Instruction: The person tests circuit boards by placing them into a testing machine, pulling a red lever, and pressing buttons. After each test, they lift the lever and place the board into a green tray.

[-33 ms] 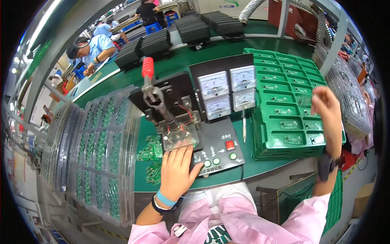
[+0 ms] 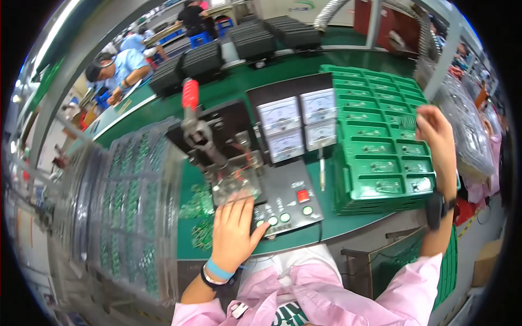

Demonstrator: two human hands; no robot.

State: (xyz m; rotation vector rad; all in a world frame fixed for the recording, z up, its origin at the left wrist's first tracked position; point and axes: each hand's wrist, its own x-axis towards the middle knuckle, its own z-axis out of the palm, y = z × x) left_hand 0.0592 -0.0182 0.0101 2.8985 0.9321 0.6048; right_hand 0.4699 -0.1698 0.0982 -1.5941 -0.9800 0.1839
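Observation:
My left hand [image 2: 234, 228] lies flat, fingers stretched out, over the front edge of the clear plate [image 2: 236, 187] of a test fixture. Its thumb rests by the round green buttons [image 2: 273, 221] on the black control box [image 2: 288, 195]. The fixture's toggle clamp with a red handle [image 2: 190, 93] stands upright behind the plate. My right hand [image 2: 432, 127] is over the right side of a green compartment tray [image 2: 375, 193], its fingers curled together. A small green circuit board [image 2: 408, 121] shows beside the fingertips; whether they grip it is hidden.
Loose green circuit boards [image 2: 201, 204] lie left of the fixture. Clear blister trays of boards [image 2: 130, 201] stand at the left, more clear trays [image 2: 462, 130] at the far right. Behind are four-dial meters [image 2: 285, 122] and black racks [image 2: 253, 39]. A co-worker [image 2: 117, 70] sits far left.
The view has shifted slightly, so the fixture and tray appear a little further left. My right hand is slightly farther up over the tray; my left hand stays on the fixture.

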